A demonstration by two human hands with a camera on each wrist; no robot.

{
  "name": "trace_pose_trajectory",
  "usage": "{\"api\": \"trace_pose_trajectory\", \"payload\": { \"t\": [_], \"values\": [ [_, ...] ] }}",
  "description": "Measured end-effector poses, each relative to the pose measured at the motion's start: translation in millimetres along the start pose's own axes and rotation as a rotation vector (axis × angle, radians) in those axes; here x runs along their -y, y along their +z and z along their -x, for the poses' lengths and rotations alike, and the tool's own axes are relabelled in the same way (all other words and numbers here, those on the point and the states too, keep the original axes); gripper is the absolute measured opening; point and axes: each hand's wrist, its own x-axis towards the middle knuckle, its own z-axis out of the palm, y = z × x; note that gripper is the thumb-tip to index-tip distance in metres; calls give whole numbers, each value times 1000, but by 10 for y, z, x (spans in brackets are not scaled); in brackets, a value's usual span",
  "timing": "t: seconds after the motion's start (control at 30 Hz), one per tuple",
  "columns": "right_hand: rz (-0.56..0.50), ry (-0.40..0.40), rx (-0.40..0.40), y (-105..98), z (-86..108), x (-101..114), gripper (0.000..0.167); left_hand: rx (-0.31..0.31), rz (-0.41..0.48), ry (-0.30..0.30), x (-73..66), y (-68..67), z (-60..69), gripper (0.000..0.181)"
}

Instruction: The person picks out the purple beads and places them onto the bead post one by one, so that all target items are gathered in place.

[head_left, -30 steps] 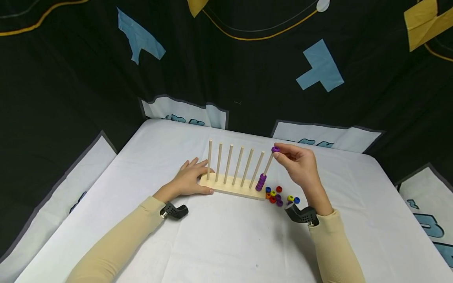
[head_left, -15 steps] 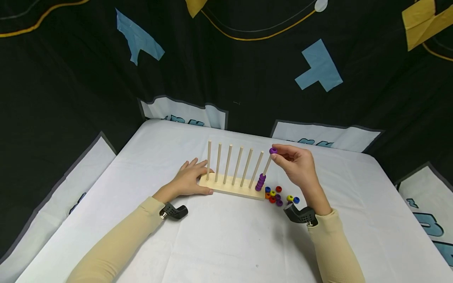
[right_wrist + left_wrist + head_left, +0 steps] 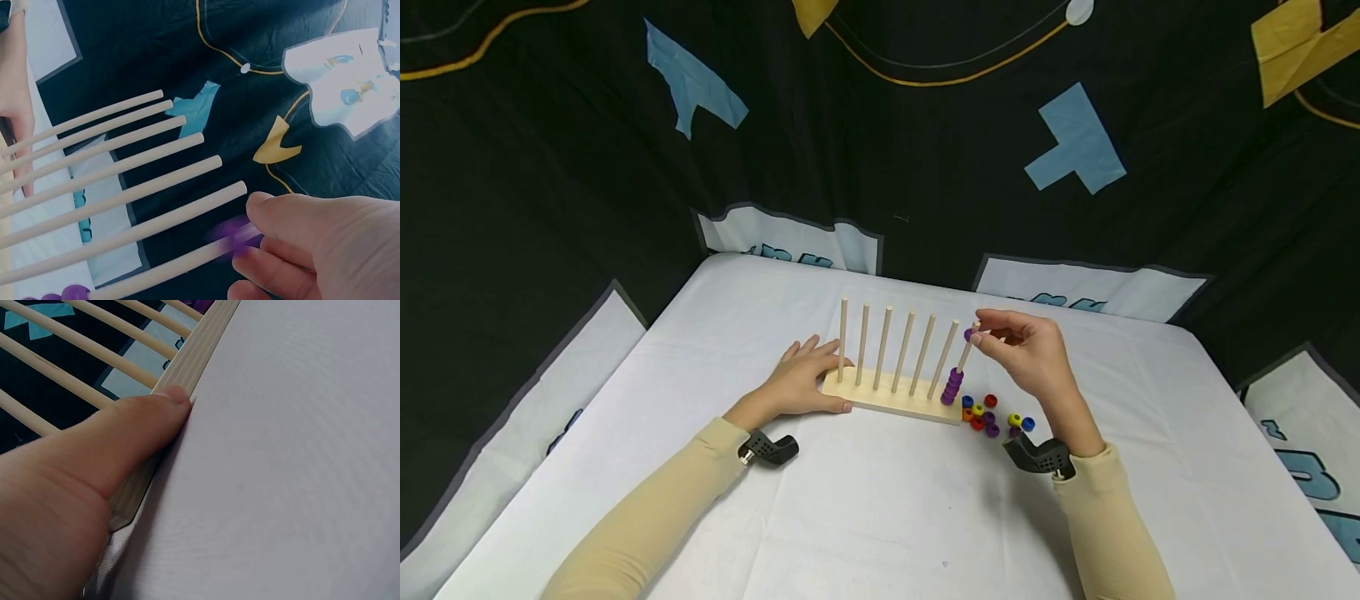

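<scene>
A wooden peg rack with a row of upright pegs stands on the table. My left hand holds its left end, the thumb along the front edge and the other fingers behind. Several purple beads are stacked low on the rightmost peg. Higher on that peg, a single purple bead is blurred, just below the peg's tip. My right hand is at this tip, thumb and fingertips on either side of the peg and slightly apart. The bead is blurred while the hand is sharp.
Loose beads in red, yellow, blue, orange and purple lie on the white tablecloth right of the rack. Some are partly hidden by the right wrist's camera mount. A black curtain hangs behind the table.
The purple bead went from the right fingertips above the rightmost peg onto that peg and a little down it. My right hand shifted slightly left, and its fingers parted. The left hand stayed put.
</scene>
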Motion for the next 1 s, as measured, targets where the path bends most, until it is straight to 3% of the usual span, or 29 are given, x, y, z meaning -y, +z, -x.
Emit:
{"api": "trace_pose_trajectory", "payload": {
  "t": [0.6,1.0],
  "values": [
    [-4,-14,11,-3,11,-50,30,-2,-8,-4,1,-7,6,69],
    [41,30,45,4,47,-112,29,-4,-4,-2,1,-2,1,68]
  ]
}}
